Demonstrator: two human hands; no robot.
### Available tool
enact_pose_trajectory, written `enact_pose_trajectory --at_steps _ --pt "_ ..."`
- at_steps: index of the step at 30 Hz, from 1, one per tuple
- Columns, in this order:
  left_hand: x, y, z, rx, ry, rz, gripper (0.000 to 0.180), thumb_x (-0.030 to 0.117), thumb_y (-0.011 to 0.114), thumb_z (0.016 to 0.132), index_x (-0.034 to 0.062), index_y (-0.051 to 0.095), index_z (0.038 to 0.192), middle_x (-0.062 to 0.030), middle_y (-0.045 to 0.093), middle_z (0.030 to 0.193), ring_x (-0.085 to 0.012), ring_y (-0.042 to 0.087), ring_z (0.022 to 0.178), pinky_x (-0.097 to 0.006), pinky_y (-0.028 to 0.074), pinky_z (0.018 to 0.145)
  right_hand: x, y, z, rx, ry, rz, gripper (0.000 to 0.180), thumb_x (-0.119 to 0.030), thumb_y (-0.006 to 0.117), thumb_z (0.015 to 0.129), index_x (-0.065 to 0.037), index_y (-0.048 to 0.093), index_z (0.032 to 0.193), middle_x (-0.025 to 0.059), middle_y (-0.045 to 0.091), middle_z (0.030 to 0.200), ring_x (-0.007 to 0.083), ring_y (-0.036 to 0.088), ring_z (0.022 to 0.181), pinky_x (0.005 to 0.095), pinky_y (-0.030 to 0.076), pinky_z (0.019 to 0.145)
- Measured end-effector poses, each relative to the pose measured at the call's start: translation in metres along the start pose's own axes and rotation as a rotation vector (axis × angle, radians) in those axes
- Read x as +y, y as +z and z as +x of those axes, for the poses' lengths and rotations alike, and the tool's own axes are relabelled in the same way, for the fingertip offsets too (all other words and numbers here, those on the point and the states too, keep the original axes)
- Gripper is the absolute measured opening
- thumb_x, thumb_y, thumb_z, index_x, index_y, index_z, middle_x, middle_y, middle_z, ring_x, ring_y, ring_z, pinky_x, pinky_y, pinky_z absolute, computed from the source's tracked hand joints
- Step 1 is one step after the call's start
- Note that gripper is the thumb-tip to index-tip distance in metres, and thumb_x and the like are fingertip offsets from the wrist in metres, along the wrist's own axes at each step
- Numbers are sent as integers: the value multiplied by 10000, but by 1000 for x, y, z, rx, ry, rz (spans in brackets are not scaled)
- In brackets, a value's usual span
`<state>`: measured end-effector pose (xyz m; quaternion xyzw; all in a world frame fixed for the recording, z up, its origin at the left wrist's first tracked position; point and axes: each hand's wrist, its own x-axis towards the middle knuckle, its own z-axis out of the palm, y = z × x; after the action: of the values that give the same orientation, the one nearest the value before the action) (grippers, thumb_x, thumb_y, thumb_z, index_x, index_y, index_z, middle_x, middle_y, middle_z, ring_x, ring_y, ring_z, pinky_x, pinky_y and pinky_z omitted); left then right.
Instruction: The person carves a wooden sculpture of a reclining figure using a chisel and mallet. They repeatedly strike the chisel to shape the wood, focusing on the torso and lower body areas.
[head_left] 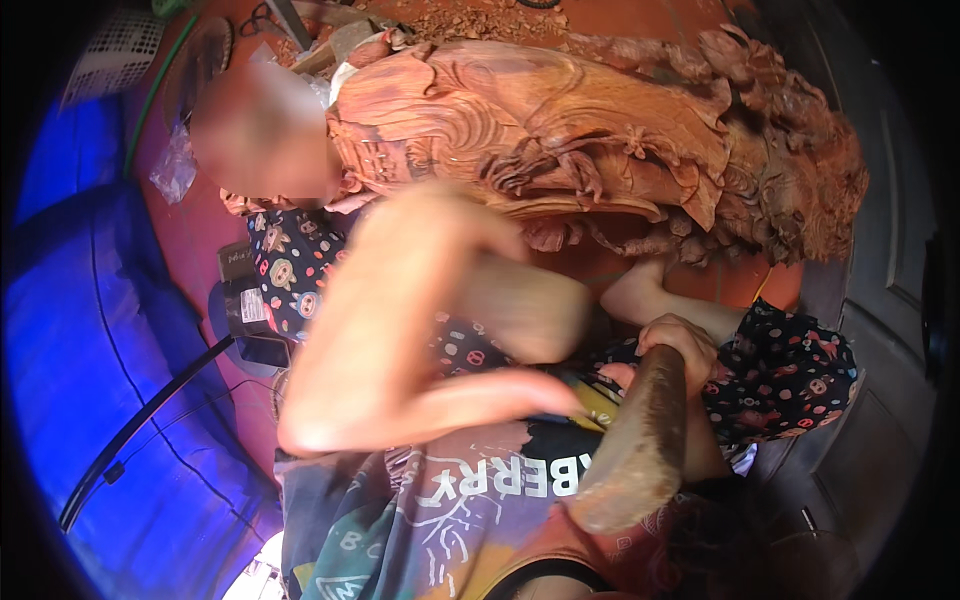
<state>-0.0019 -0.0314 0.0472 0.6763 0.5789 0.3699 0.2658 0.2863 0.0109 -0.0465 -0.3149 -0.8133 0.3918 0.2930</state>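
- the right hand (680, 350) has its fingers clamped around the upper end of a brown wooden club (640, 445), which slants down over the shirt (400, 510).
- the left hand (365, 320), motion-blurred, is raised left of the club; i cannot tell whether its fingers are apart or together.
- the reddish wood carving (540, 120) lies beyond both hands, wood chips (475, 22) scattered past it.
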Motion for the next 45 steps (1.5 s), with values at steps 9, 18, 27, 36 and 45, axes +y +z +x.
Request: enact_pose_trajectory --at_steps 9,18,27,36,45 --pt "-27 5 -47 715 191 104 409 -28 641 802 155 428 1098 -167 562 1014 -545 516 1024 -679 454 848 6 17 -3 -142 -20 58 449 -294 869 556 -50 508 667 56 465 536 211 492 453 302 392 452" --pt "-64 46 -19 641 432 85 377 -67 732 702 68 453 916 -200 578 924 -474 618 901 -511 555 766 11 17 -2 -173 -2 42 385 -240 817 555 -37 528 708 71 494 567 237 515 483 318 410 479" --pt "-64 41 -17 573 362 275 458 34 755 719 104 354 929 -150 589 881 -443 639 867 -496 566 766 10 14 -1 -204 27 40 332 -168 780 547 -28 544 734 87 522 606 266 541 519 336 425 503" --pt "-65 41 -20 612 324 94 417 -27 708 759 105 372 968 -169 558 937 -422 623 887 -556 538 787 -10 15 19 -53 -14 -222 317 -145 755 570 -38 557 794 94 551 665 284 576 590 352 457 555" --pt "5 -10 -78 966 99 -32 380 178 670 841 94 429 1122 -131 527 807 -301 612 724 -456 529 696 -7 10 4 -77 283 105 417 -192 849 578 -29 566 838 156 593 691 327 635 644 352 496 597"
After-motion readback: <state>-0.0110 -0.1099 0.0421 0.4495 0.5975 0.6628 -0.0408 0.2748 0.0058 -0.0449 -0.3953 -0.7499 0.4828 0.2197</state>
